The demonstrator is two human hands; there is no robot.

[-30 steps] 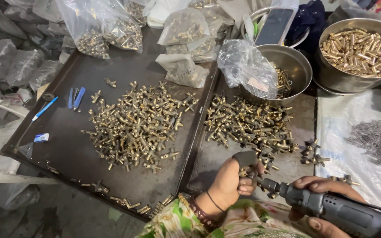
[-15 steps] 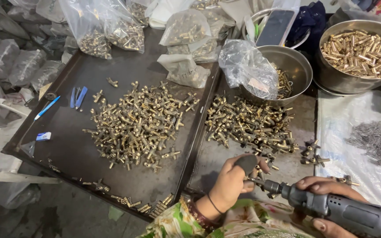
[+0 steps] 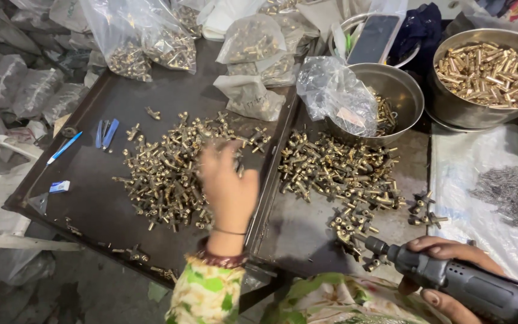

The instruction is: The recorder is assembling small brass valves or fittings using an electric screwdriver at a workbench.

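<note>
Brass fittings [image 3: 169, 174] are heaped in the middle of the dark metal tray [image 3: 91, 204], and the left hand [image 3: 229, 186] is now held over the right edge of that heap. In the earlier frames this hand was low beside the tool tip, near the lower edge of the second pile; it has since been moved up and to the left across the tray divider. The hand is motion-blurred, so it cannot be told whether its grip is apart, together, or clamped on a fitting.

The right hand [image 3: 451, 270] remains wrapped around the grey electric screwdriver [image 3: 451, 279], its grip clamped on the tool body. The tool tip is pointed toward the lower end of the second pile of brass fittings [image 3: 337, 168], which lies on the adjoining tray [image 3: 295, 234]. A few fittings lie just beside the tip.

Behind the second pile, a steel bowl [image 3: 403, 90] is seen with a clear plastic bag [image 3: 337, 96] lying over its rim. A larger steel bowl of brass parts [image 3: 487, 75] stands at the far right. Bags of fittings [image 3: 145, 42] are stacked along the far edge. Blue pens [image 3: 106, 133] lie on the left of the tray.
</note>
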